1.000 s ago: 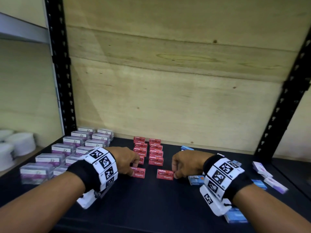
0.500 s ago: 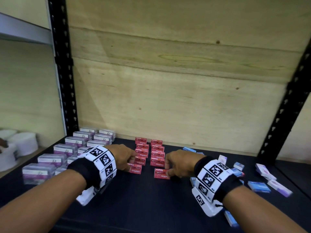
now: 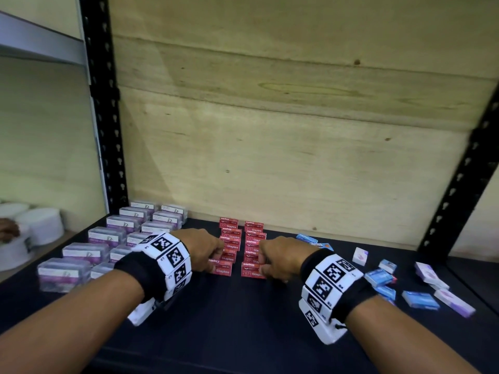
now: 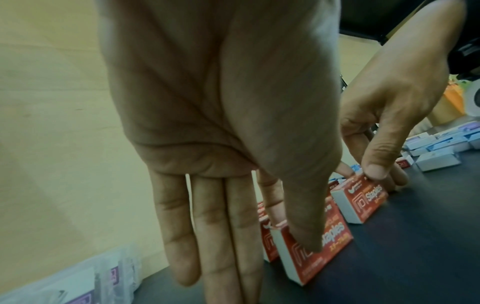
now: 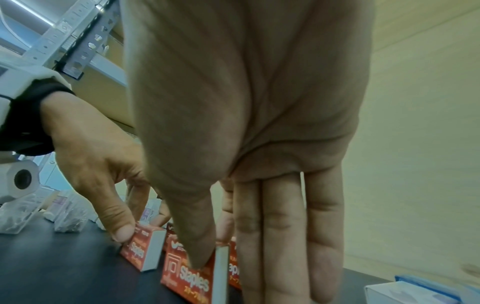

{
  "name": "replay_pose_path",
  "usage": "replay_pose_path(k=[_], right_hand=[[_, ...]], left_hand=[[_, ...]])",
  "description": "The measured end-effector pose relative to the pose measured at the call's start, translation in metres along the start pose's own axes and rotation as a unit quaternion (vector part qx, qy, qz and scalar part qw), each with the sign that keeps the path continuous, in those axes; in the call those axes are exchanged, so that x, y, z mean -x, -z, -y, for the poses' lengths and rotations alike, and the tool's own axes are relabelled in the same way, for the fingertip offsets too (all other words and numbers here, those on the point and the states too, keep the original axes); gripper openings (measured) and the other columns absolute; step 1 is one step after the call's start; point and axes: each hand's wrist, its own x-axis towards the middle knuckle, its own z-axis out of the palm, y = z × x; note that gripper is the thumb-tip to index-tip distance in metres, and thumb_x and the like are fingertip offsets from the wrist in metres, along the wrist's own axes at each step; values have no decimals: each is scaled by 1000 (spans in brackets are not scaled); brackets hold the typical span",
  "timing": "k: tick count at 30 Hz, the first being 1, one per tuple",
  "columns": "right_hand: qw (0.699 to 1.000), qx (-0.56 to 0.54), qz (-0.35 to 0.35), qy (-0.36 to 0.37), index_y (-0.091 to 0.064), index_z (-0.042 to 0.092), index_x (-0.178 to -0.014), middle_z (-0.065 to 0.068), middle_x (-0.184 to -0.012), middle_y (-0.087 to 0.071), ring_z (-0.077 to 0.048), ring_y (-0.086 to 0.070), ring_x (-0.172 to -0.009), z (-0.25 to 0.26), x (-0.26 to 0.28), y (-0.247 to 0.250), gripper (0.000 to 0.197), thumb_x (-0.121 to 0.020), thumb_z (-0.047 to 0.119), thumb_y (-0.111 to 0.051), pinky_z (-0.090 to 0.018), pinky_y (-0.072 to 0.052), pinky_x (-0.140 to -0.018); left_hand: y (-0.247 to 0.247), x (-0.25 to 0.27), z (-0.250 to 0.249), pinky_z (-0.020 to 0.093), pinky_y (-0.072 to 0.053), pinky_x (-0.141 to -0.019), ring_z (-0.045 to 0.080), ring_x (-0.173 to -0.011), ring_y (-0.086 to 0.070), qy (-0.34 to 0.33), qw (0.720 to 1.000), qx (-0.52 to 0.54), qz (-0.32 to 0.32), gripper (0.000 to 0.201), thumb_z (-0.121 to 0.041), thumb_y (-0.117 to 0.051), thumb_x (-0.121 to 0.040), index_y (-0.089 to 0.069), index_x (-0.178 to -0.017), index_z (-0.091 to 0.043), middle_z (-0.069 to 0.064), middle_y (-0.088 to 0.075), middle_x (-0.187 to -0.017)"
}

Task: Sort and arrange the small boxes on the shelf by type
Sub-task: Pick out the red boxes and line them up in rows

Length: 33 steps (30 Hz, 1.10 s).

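Observation:
Two rows of red staples boxes [image 3: 240, 238] run back from the middle of the black shelf [image 3: 243, 319]. My left hand [image 3: 216, 259] pinches the front box of the left row [image 3: 222, 269] between thumb and index finger; the other fingers hang straight. That box [image 4: 311, 253] stands on its long edge against its row. My right hand [image 3: 263, 265] pinches the front box of the right row [image 3: 252, 271] the same way. In the right wrist view the thumb lies on the box's face [image 5: 189, 273], and the left hand's box [image 5: 142, 248] stands beside it.
Clear boxes with purple labels [image 3: 108, 238] stand in rows at the left. Loose blue boxes [image 3: 378, 276] and white-purple boxes [image 3: 429, 273] lie scattered at the right. Plywood backs the shelf, and black uprights [image 3: 108, 130] flank it. White rolls [image 3: 40, 225] sit on the neighbouring shelf.
Both hands have slid their red boxes back from the open shelf. Each box now stands at the front end of its row, closer together than before.

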Motion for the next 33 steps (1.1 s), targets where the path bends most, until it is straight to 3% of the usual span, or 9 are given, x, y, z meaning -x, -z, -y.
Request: replay_pose_path(k=[6, 9, 11, 14, 16, 22, 25, 29, 33], right_hand=[[1000, -9, -9, 7, -53, 18, -117, 0, -103, -63, -19, -59, -92, -7, 2, -3, 28, -95, 33, -62, -31, -46, -80], [998, -58, -6, 21, -50, 25, -109, 12, -86, -62, -15, -62, -90, -24, 9, -2, 23, -93, 34, -65, -30, -48, -81], [996, -90, -10, 11, -51, 29, -104, 9, -84, -68, -13, -67, -83, -41, 15, 2, 19, -92, 35, -65, -31, -52, -81], [995, -90, -28, -18, -59, 28, -101, 8, -87, -71, -10, -67, -77, -72, 25, 12, 12, -91, 32, -66, -27, -52, -78], [996, -66, -41, -42, -64, 29, -101, 11, -89, -66, -11, -64, -80, -96, 33, 20, 11, -90, 31, -66, -27, -50, -77], [992, -36, -40, -117, -66, 31, -99, 17, -85, -59, -9, -60, -86, -168, 50, 23, 11, -88, 28, -69, -24, -47, -77], [988, -28, -33, -145, -65, 33, -95, 18, -82, -56, -10, -58, -88, -198, 59, 16, 10, -87, 28, -69, -23, -44, -78], [985, -45, -10, -164, -68, 30, -109, 16, -94, -64, -9, -61, -95, -225, 69, 6, 22, -87, 29, -69, -24, -48, -86], [988, -65, 30, -136, -65, 33, -119, 17, -83, -55, -7, -54, -82, -252, 74, -11, 37, -84, 24, -74, -19, -41, -72]], left_hand=[[5, 5, -4, 32, -49, -85, 19, -102, -61, 35, 999, -2, 12, 43, -29, -73, -84, -50, -120, -26, -2, -62, -115], [15, 8, -10, 32, -49, -87, 20, -104, -61, 42, 999, -18, -12, 44, -30, -74, -83, -49, -119, -26, -3, -62, -116], [25, 6, -15, 34, -50, -89, 17, -100, -60, 34, 999, -12, -36, 37, -35, -74, -83, -53, -113, -27, -7, -62, -108], [43, 2, -31, 30, -48, -79, 10, -85, -58, -6, 998, 16, -56, 25, -40, -71, -84, -54, -100, -29, -14, -59, -87], [54, -3, -47, 27, -42, -68, 8, -80, -55, -42, 996, 20, -71, 23, -41, -68, -86, -56, -103, -31, -15, -56, -83], [65, -30, -98, 29, -41, -71, 12, -86, -53, -148, 986, 16, -81, 28, -42, -63, -90, -59, -116, -32, -17, -50, -83], [63, -49, -123, 30, -44, -76, 16, -89, -53, -189, 979, 12, -74, 31, -39, -62, -92, -58, -122, -35, -11, -50, -92], [65, -75, -153, 30, -40, -74, 18, -93, -54, -225, 972, -16, -58, 40, -33, -62, -93, -54, -132, -40, -2, -59, -116], [61, -109, -191, 33, -45, -78, 24, -109, -57, -262, 962, -67, -39, 46, -29, -64, -91, -51, -135, -40, 0, -58, -129]])
